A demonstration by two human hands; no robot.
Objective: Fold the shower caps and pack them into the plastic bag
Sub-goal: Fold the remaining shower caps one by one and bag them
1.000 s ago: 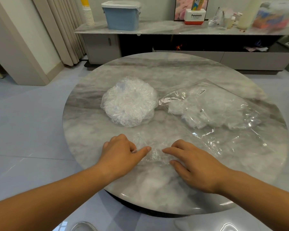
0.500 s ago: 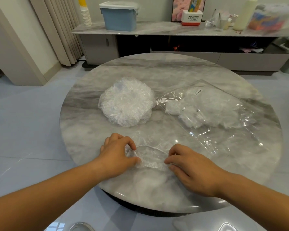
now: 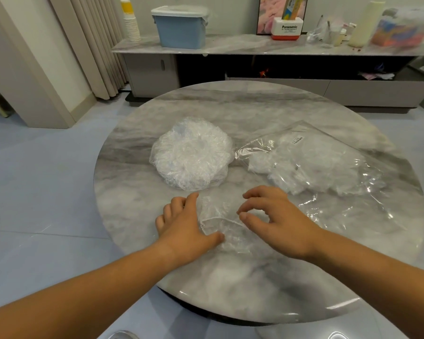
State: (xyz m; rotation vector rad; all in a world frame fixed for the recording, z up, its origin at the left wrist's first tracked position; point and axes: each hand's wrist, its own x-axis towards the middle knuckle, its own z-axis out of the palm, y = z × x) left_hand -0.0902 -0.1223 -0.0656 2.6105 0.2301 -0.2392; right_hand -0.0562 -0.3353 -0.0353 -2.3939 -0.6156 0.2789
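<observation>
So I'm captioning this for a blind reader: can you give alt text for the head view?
A left-hand grip presses flat on a clear shower cap on a round marble table, while the right-hand grip curls over its other edge. Behind lie a pile of open caps and, to its right, a plastic bag holding more caps.
</observation>
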